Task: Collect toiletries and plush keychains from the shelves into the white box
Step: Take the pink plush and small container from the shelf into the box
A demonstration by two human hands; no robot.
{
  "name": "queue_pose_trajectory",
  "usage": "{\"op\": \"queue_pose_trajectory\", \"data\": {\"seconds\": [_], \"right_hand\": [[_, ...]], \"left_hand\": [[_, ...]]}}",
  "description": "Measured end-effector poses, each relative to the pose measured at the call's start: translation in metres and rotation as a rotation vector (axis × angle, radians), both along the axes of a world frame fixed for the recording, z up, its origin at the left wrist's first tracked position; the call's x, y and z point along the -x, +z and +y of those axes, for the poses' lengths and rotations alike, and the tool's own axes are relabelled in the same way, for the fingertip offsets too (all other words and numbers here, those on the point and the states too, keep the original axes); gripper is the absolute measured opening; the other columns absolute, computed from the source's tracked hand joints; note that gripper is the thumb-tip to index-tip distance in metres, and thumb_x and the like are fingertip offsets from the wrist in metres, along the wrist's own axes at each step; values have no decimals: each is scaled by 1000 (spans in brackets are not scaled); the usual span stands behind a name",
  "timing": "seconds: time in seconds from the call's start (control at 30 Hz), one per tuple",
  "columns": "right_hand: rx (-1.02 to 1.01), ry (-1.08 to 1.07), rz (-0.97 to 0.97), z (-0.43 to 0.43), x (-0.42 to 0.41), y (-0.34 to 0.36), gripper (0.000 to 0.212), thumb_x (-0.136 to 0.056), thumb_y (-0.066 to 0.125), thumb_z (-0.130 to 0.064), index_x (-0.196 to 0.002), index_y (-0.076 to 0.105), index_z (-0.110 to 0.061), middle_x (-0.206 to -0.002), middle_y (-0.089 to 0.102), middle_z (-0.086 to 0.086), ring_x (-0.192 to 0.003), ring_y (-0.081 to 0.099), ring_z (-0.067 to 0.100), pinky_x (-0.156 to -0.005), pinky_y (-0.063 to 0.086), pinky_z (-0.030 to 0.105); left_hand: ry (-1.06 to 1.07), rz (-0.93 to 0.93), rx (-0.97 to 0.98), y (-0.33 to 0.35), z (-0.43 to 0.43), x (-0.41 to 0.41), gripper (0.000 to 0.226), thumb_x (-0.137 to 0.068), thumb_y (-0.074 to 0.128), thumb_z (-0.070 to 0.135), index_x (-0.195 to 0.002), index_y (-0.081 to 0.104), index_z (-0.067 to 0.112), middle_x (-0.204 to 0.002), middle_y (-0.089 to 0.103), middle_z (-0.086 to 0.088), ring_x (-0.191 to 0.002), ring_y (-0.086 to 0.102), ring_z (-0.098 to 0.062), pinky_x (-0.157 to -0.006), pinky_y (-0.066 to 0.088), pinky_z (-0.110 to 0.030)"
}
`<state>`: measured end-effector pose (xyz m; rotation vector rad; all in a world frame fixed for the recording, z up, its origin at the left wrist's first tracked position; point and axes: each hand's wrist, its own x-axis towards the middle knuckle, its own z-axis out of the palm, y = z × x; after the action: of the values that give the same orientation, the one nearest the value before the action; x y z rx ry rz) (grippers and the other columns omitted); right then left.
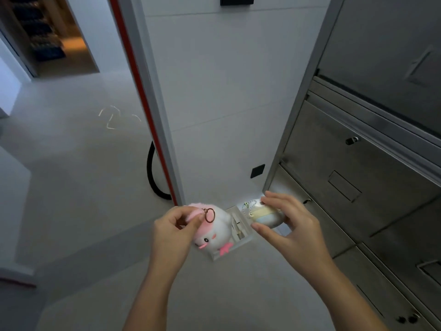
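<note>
1. I see the left hand (175,226) pinching a pink-white plush keychain (216,231) near its ring (210,215).
2. The right hand (288,219) grips a pale blue plush keychain (266,217). That's two plushes, I count.
3. One white box (238,249) lies directly below both.

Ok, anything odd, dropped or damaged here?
Nothing stands out. The left hand pinches the pink plush keychain, the right hand holds the pale plush keychain, both over the white box on the floor. No spill or damage shows.
</note>
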<state>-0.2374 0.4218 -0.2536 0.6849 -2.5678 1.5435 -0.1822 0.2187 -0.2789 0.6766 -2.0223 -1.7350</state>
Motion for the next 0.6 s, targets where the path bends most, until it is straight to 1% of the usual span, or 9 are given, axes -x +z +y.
{"op": "queue_pose_trajectory", "data": {"seconds": [0.1,0.2,0.23,0.3,0.37,0.4,0.5,0.6], "right_hand": [[15,38,-5,5,37,-9,40,-65,70,-42,-102,63,-29,-116,58,-11,-109,51,-4,-88,47,29],[36,118,-28,12,80,-18,39,-64,67,-44,-101,62,-32,-116,56,-13,-108,52,-4,-89,47,28],[37,153,-44,16,95,-21,39,-64,67,-44,-101,61,-33,-116,56,-12,-108,52,-4,-90,47,26],[24,226,-58,23,123,-26,38,-65,69,-41,-101,61,-33,-116,57,-10,-107,51,-6,-88,45,17],[-8,290,-58,32,151,-33,37,-67,73,-34,-102,63,-29,-116,58,-7,-106,50,-8,-84,41,7],[-24,318,-55,35,164,-37,37,-67,75,-31,-102,64,-26,-115,58,-6,-106,49,-9,-83,39,5],[-64,391,-63,41,197,-53,39,-66,77,-25,-103,64,-20,-114,57,-6,-107,47,-12,-84,38,4],[-74,458,-117,39,220,-74,39,-67,78,-22,-102,64,-21,-113,55,-8,-106,46,-15,-85,39,5]], "left_hand": [[47,-29,0,-10,13,24,29,-73,73,6,-60,70,33,-68,70,9,-65,60,-6,-63,48,-20],[110,-40,5,-19,35,48,31,-73,72,4,-60,70,32,-69,69,8,-66,60,-9,-64,48,-21],[140,-50,13,-22,42,56,30,-73,71,3,-61,69,30,-71,70,7,-67,61,-11,-64,48,-20],[212,-74,27,-26,56,72,25,-74,71,3,-65,68,26,-74,70,2,-69,61,-13,-63,47,-17],[285,-105,21,-32,68,87,21,-75,70,3,-68,68,23,-75,70,-1,-68,60,-13,-60,46,-13],[318,-112,9,-36,74,94,19,-75,70,3,-69,68,22,-75,69,-2,-67,60,-13,-59,45,-13],[382,-138,-14,-49,88,115,13,-76,70,4,-72,69,17,-77,69,-5,-68,59,-15,-58,44,-12],[436,-181,-14,-66,91,129,14,-76,70,6,-72,68,19,-77,68,1,-68,59,-12,-57,43,-9]]}}
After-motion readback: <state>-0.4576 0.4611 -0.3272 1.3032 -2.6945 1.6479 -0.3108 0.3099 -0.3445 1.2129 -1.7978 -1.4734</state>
